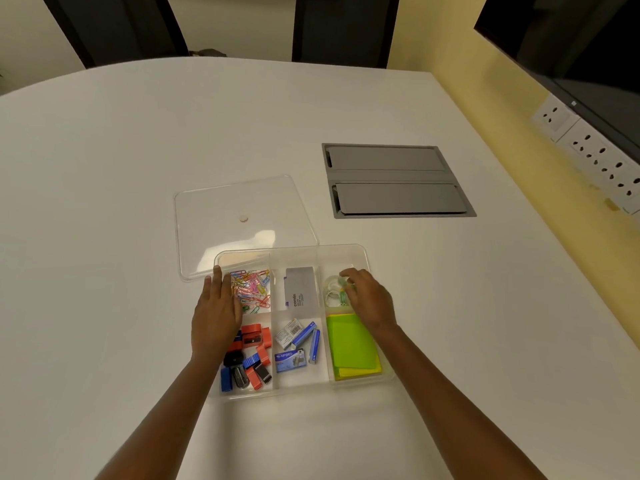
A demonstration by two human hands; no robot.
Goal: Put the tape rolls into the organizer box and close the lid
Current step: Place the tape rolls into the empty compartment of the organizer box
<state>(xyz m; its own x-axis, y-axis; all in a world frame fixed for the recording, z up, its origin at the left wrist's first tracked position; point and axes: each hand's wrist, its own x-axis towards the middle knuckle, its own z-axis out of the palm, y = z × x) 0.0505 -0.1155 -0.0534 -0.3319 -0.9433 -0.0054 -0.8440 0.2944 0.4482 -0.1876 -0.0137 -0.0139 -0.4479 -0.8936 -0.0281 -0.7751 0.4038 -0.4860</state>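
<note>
Left hand (216, 313) lies flat, grip apart, on the organizer box (360, 252); right hand (369, 297) pinches tape rolls (333, 289).

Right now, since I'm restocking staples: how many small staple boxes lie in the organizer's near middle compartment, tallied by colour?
Blue staple boxes: 3
White staple box: 1
Total: 4

White table (138, 202), grey flush cable hatch (396, 181), wall sockets (595, 157), dark screen (588, 46), dark chairs (343, 29)
</note>
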